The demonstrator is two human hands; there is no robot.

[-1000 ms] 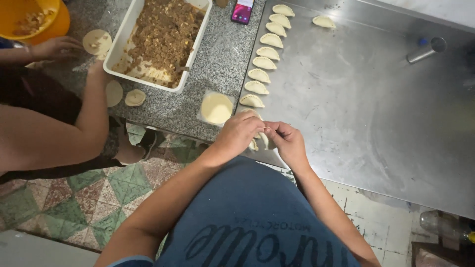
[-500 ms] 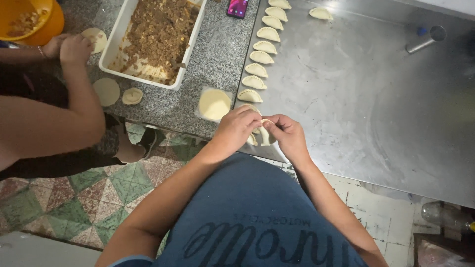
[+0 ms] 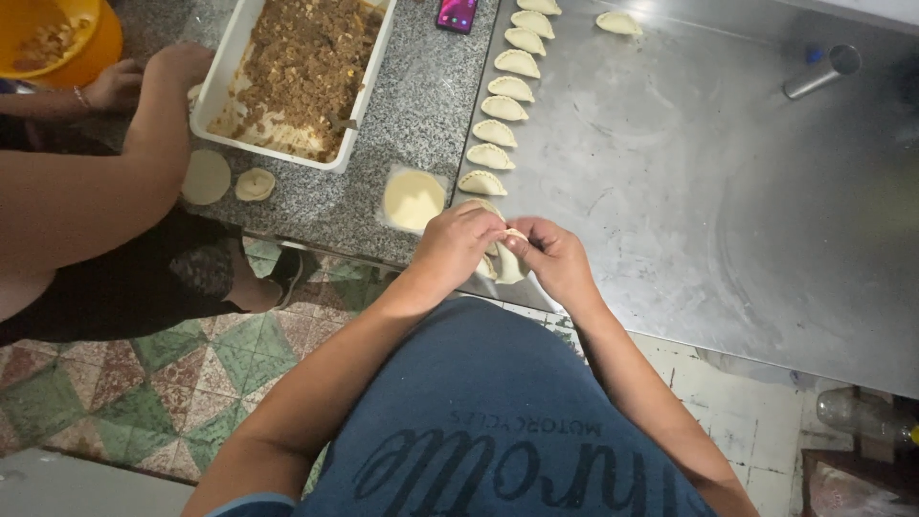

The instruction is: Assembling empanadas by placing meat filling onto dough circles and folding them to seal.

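My left hand (image 3: 458, 247) and my right hand (image 3: 552, 258) meet at the near edge of the steel table (image 3: 728, 191), both pinching a folded pale dough turnover (image 3: 504, 262) held between them. Just beyond my hands a column of several finished turnovers (image 3: 498, 107) runs away along the table's left side. A stack of round dough discs (image 3: 414, 198) lies on the granite counter (image 3: 421, 105) just left of my left hand.
A white tray of brown minced filling (image 3: 299, 67) sits on the counter. Another person's arm (image 3: 144, 144) reaches beside it, near loose dough pieces (image 3: 253, 183) and an orange bowl (image 3: 67, 38). A phone (image 3: 458, 13) and a metal tube (image 3: 821, 73) lie farther back.
My hands stay together on the turnover, shifting slightly right as the view moves. The other person's hand has moved from the dough disc toward the tray's corner.
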